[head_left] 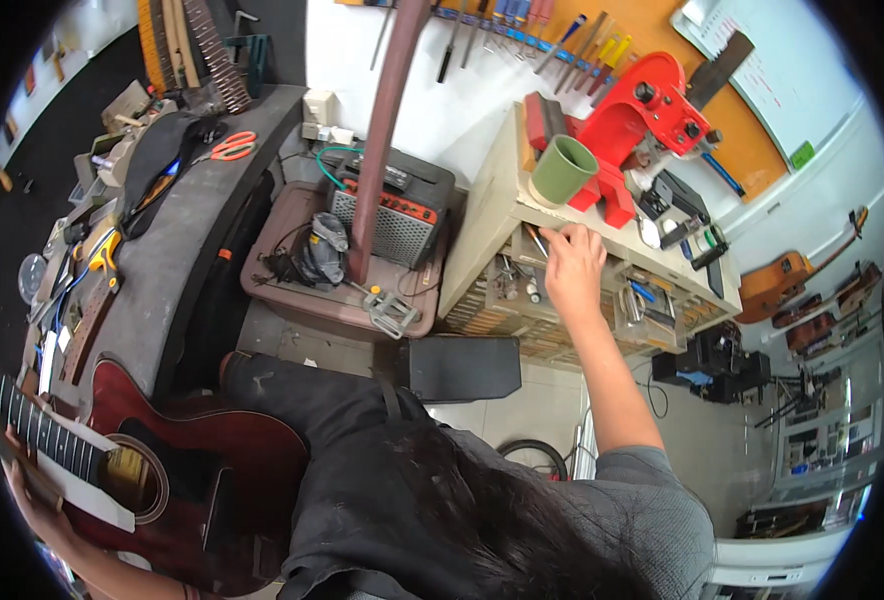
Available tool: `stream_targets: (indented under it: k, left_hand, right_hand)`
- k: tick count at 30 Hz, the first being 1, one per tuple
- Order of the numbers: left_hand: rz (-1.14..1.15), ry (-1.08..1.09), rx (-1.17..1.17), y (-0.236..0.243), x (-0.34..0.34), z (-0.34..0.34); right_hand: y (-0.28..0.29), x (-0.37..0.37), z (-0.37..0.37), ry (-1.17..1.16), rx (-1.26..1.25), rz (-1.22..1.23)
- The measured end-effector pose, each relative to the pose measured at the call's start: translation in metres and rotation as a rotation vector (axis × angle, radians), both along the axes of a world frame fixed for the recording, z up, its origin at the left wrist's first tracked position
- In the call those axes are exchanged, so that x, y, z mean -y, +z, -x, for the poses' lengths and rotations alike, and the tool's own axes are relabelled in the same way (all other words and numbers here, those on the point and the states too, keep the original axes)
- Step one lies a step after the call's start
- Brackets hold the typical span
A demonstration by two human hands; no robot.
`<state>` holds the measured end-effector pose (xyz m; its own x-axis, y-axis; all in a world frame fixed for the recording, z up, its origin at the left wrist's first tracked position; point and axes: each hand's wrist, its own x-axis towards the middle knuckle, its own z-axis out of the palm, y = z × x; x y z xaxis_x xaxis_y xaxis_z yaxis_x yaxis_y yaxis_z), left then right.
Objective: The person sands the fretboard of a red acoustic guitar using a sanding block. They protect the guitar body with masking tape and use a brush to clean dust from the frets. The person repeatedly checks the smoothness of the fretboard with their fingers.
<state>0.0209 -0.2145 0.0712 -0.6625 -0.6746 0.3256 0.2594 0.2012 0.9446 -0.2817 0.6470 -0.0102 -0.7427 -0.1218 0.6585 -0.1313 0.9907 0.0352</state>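
Note:
A dark red acoustic guitar [202,440] lies across my lap at the lower left, with pale strips [102,505] along both sides of its fretboard [37,425]. My left hand [37,510] is closed at the near side of the neck, partly cut off by the picture's dark rim. Ahead and to the right, my right arm reaches to a beige drawer cabinet [487,235]. There my right hand [574,265] is over an open drawer of small tools and parts, fingers curled together; their tips meet by a thin orange-and-dark tool [535,240]. What they pinch is unclear.
On the cabinet top stand a green cup [564,170] and a red machine [637,115]. Left of it, a small amplifier [387,215] and a clamp [392,312] rest on a brown bin [272,255]. Orange-handled scissors [232,146] lie on the dark workbench [197,200]. A brown post [377,150] rises between.

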Motion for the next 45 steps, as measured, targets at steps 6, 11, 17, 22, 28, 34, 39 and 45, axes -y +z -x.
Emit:
stream_targets:
  k: [6,11,17,22,28,34,39,45]
  left_hand:
    - [-0.034,0.101,0.013,-0.003,0.004,-0.025]
    - [0.055,0.1,0.005,0.046,-0.098,0.037]
    - [-0.116,0.068,-0.307,0.064,-0.114,0.019]
    - [-0.037,0.237,-0.373,0.048,-0.141,0.017]
    - [0.193,0.495,-0.076,0.013,-0.186,0.0]
    - [0.743,0.931,0.241,-0.009,-0.201,0.034]
    - [0.878,1.035,0.396,-0.012,-0.203,0.045]
    - [0.905,1.026,0.504,-0.012,-0.205,0.049]
  right_hand:
    - [0.008,0.041,0.015,0.214,-0.086,0.11]
    - [-0.011,0.156,0.037,0.699,-0.039,0.381]
    - [0.045,0.431,0.005,1.576,0.224,0.504]
    - [0.077,0.592,-0.016,1.795,0.735,0.755]
    - [0.091,0.688,-0.067,1.923,1.331,0.983]
    - [0.085,0.69,-0.071,1.79,1.503,1.279]
    - [0.074,0.692,-0.071,1.788,1.407,1.25]
    - [0.078,0.684,-0.067,1.804,1.322,1.113]
